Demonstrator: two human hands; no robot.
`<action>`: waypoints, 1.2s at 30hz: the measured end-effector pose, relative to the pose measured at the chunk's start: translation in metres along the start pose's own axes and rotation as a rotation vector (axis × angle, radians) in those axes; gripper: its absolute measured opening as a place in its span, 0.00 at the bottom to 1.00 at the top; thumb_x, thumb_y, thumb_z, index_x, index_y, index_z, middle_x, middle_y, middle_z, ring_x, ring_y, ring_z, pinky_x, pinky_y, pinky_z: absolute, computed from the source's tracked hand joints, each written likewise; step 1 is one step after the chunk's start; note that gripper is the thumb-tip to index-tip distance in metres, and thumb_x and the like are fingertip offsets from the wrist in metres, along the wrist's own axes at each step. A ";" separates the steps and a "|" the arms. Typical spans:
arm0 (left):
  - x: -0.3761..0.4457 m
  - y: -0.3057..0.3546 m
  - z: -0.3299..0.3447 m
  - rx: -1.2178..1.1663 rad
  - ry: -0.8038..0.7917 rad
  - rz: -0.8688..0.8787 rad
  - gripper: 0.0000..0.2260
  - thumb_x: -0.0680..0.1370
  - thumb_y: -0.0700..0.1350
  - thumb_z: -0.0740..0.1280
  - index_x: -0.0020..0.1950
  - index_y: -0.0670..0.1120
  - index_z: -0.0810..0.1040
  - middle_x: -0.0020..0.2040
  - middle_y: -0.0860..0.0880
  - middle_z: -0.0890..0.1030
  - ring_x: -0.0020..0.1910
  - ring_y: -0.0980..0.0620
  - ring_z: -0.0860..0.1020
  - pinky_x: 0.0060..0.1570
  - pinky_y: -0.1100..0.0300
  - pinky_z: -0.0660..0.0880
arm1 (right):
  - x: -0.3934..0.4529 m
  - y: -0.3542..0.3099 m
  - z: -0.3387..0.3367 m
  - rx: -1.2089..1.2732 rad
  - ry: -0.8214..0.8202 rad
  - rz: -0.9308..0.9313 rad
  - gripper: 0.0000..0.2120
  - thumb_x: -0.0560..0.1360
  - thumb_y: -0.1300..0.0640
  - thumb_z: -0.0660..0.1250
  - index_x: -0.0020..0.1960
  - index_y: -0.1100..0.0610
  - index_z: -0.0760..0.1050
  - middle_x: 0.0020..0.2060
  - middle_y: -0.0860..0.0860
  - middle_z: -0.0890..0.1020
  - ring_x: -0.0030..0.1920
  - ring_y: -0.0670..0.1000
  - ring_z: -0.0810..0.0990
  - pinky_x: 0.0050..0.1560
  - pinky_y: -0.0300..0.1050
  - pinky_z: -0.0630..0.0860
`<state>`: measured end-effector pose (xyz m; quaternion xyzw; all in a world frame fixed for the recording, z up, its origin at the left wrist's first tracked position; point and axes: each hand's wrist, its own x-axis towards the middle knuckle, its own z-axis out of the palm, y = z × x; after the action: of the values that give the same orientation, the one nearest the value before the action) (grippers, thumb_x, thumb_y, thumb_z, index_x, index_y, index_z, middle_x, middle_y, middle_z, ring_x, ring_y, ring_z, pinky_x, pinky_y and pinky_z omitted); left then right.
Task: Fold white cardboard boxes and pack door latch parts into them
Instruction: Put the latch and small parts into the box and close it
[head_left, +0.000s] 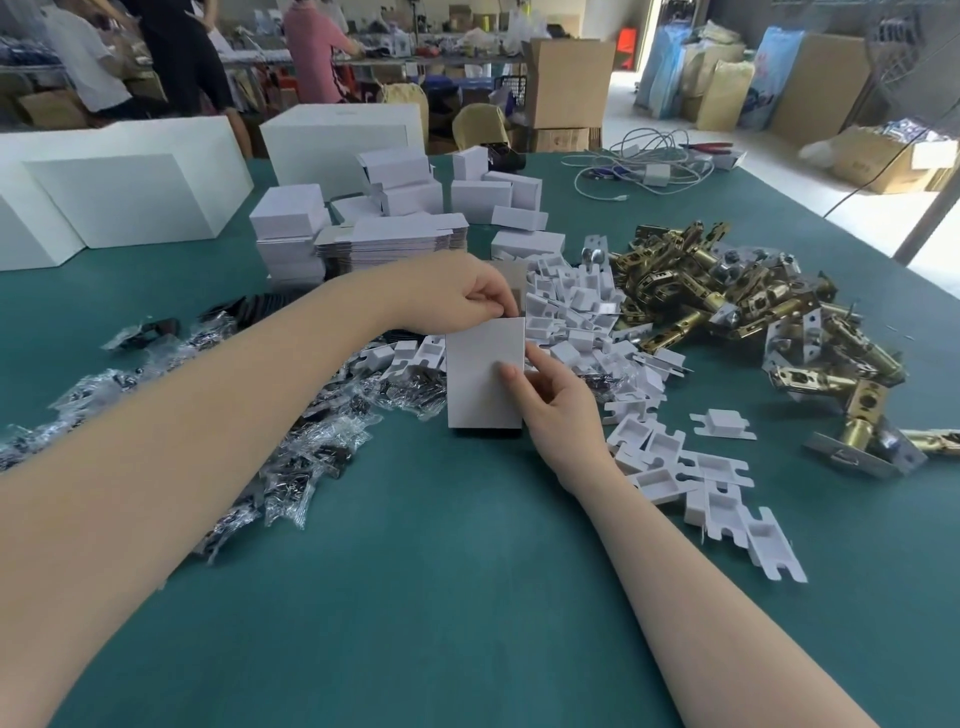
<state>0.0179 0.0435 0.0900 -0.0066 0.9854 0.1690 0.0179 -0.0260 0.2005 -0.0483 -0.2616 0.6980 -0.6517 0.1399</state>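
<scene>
A small white cardboard box (480, 376) stands upright on the green table (441, 571) in the middle of the view. My left hand (467, 293) pinches the flap at the box's top end. My right hand (556, 402) grips the box's right side, thumb on its front face. Brass door latches (727, 296) lie heaped to the right. White folded card inserts (582, 312) are piled behind and to the right of the box. Clear bags of dark small parts (291, 431) spread out at the left. What is inside the box is hidden.
Stacks of flat box blanks (384, 241) and folded small boxes (483, 197) sit behind the hands. Large white cartons (135, 192) stand at the far left. Coiled white cables (649, 163) lie at the back right. People stand at benches in the background.
</scene>
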 end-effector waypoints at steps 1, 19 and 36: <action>-0.003 0.001 0.002 0.009 0.030 0.010 0.12 0.82 0.43 0.60 0.59 0.53 0.81 0.49 0.60 0.80 0.47 0.64 0.76 0.43 0.76 0.68 | 0.000 0.000 0.000 0.002 -0.004 -0.001 0.19 0.77 0.43 0.67 0.67 0.42 0.76 0.48 0.44 0.86 0.52 0.44 0.83 0.57 0.51 0.79; -0.076 -0.101 0.048 0.379 0.156 -0.517 0.12 0.78 0.53 0.68 0.60 0.53 0.75 0.55 0.52 0.80 0.52 0.49 0.78 0.47 0.51 0.79 | -0.005 -0.001 -0.003 0.093 -0.136 -0.060 0.18 0.73 0.57 0.75 0.51 0.35 0.77 0.50 0.48 0.86 0.52 0.49 0.84 0.52 0.45 0.79; -0.088 -0.091 -0.015 -0.097 0.499 -0.542 0.08 0.74 0.44 0.75 0.49 0.56 0.83 0.43 0.57 0.84 0.41 0.61 0.80 0.51 0.59 0.74 | -0.001 0.004 -0.002 0.104 -0.153 -0.047 0.17 0.73 0.56 0.75 0.58 0.42 0.76 0.50 0.48 0.86 0.53 0.49 0.84 0.57 0.53 0.80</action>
<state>0.1068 -0.0469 0.0771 -0.3090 0.9128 0.1978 -0.1794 -0.0272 0.2027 -0.0518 -0.3196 0.6441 -0.6683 0.1909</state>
